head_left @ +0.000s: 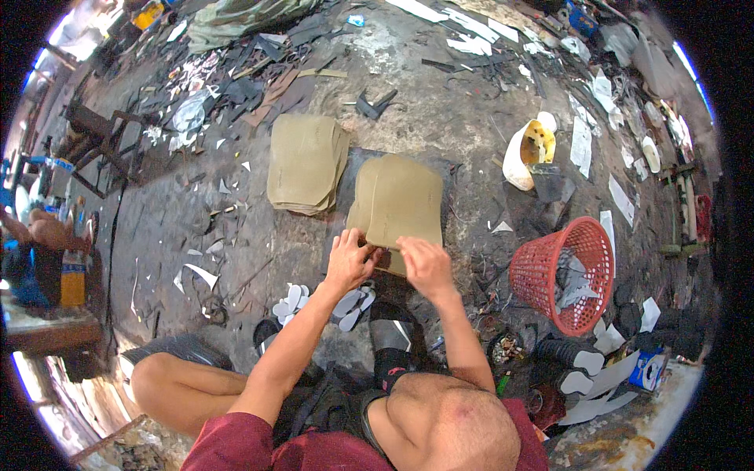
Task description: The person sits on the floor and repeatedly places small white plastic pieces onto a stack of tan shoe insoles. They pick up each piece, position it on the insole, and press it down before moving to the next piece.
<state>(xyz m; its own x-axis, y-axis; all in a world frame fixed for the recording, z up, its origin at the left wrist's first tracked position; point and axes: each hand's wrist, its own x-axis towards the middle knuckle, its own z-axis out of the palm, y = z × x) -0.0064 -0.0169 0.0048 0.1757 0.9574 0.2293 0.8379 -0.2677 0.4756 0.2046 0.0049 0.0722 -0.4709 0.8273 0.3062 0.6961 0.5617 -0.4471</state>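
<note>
Two overlapping olive-tan sheets [404,200] with rounded corners lie in front of me on a dark flat board [449,174]. My left hand [351,259] is closed at their near left edge, thumb and fingers bent together around it. At the near right corner my right hand [428,269] pinches the top sheet, whose near edge looks slightly raised. Part of another tan piece [390,263] shows between my hands. To the left stands a stack of similar tan sheets [305,163], slightly uneven at its edges. What lies under my fingertips is partly hidden.
A red plastic basket [542,271] with grey scraps leans at the right. Beyond it lies a cut-open white and yellow container [528,153]. White sole-shaped pieces [292,301] sit near my feet. Scraps litter the floor; a dark metal frame [110,145] stands far left.
</note>
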